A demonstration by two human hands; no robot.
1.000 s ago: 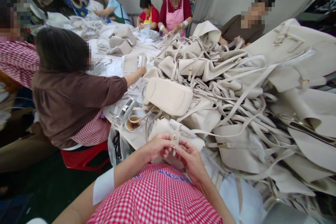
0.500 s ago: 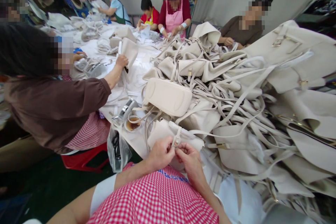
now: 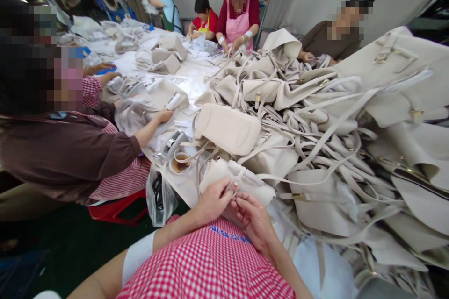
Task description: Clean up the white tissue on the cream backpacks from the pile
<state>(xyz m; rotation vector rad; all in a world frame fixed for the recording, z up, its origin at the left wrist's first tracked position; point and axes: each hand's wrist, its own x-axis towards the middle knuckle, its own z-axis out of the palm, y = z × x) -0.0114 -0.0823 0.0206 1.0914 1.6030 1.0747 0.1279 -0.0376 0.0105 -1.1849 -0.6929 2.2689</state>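
Note:
A cream handbag (image 3: 214, 171) lies at the table's near edge in front of my body, with a narrow strap (image 3: 240, 176) running down its front. My left hand (image 3: 214, 202) is closed on the strap, thumb and forefinger pinching it near its lower end. Just to the right, my right hand (image 3: 253, 218) has thumb and forefinger pressed together at the strap's tip, its other fingers curled. Whatever small part sits between those fingertips is hidden. Behind this bag, another cream handbag (image 3: 228, 129) rests with its base toward me.
A large heap of cream bags (image 3: 322, 145) with tangled straps covers the right side. To the left stand a cup of brown liquid (image 3: 180, 163) and a metal tool (image 3: 171, 142); a plastic bag (image 3: 159, 196) hangs below. A co-worker in a brown sleeve (image 3: 105, 152) sits close on my left.
My right hand has shifted slightly down and its fingers have loosened a little. My left hand stays on the strap. The co-worker's arm at left has lowered with a bag onto the table.

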